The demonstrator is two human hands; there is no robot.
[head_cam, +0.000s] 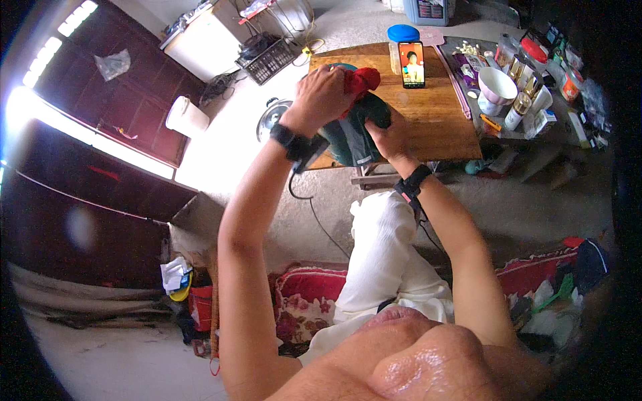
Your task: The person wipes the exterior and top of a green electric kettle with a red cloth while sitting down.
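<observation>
Over the near left part of the wooden table, both hands are on a dark green rounded object with a greyish strip down its front. My left hand curls over its top and grips a red, cloth-like bundle; its fingertips are partly hidden. On the right side, my right hand holds the green object, thumb toward the front and other fingers out of sight behind it. What exactly the green object is cannot be made out. Black straps circle both wrists, with a cable hanging from the left one.
A phone stands upright on the wooden table, before a blue-lidded container. To the right, a dark side table holds a bowl, bottles and packets. A metal lid, white bucket and black crate are left.
</observation>
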